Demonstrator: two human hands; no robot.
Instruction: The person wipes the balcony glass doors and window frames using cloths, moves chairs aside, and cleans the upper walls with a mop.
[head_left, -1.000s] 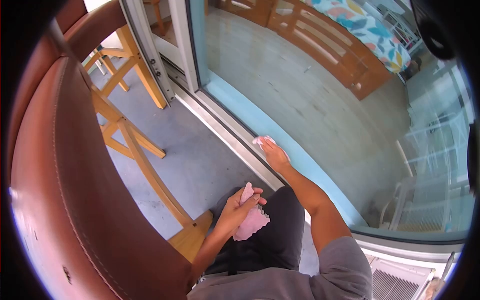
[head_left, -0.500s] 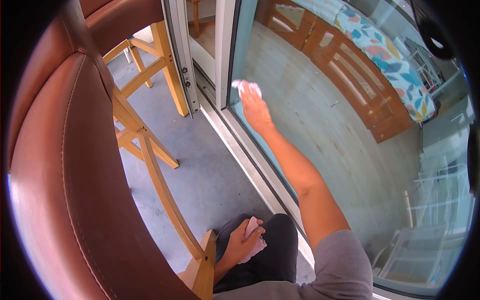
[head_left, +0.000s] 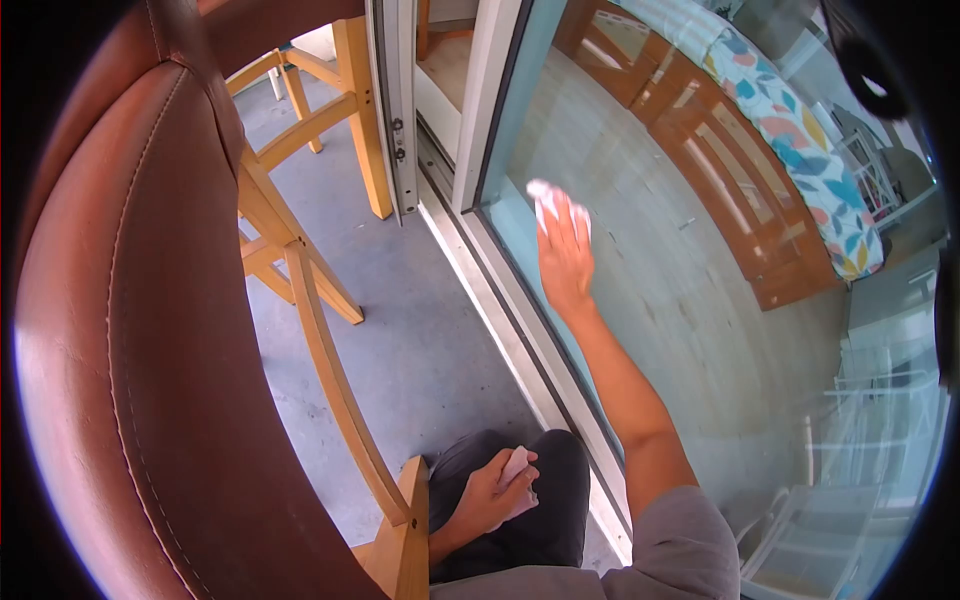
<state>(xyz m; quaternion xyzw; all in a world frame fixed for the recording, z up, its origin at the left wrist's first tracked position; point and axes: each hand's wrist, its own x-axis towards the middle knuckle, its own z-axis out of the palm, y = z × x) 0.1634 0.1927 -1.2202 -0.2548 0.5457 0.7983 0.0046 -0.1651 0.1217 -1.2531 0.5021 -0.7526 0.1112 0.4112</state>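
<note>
My right hand (head_left: 567, 258) is raised against the glass pane (head_left: 660, 330), its fingers pressing a pale pink cloth (head_left: 546, 192) to the surface near the pane's left frame. Down by my knees, my left hand (head_left: 492, 492) is closed around a second pink cloth (head_left: 514, 466), part of which hangs out below the fingers. This lower cloth lies over my dark trousers, away from the glass.
A brown padded chair (head_left: 190, 350) with wooden legs fills the left side. A metal door track (head_left: 490, 275) runs along the grey floor (head_left: 400, 340). Through the glass show a wooden bed frame (head_left: 715, 170) and patterned bedding (head_left: 780, 130); white chair shapes appear at lower right.
From low on the pane, my right hand moved up to the frame, then right with its cloth. My left hand sits lower in view, still holding its cloth. The view has shifted.
</note>
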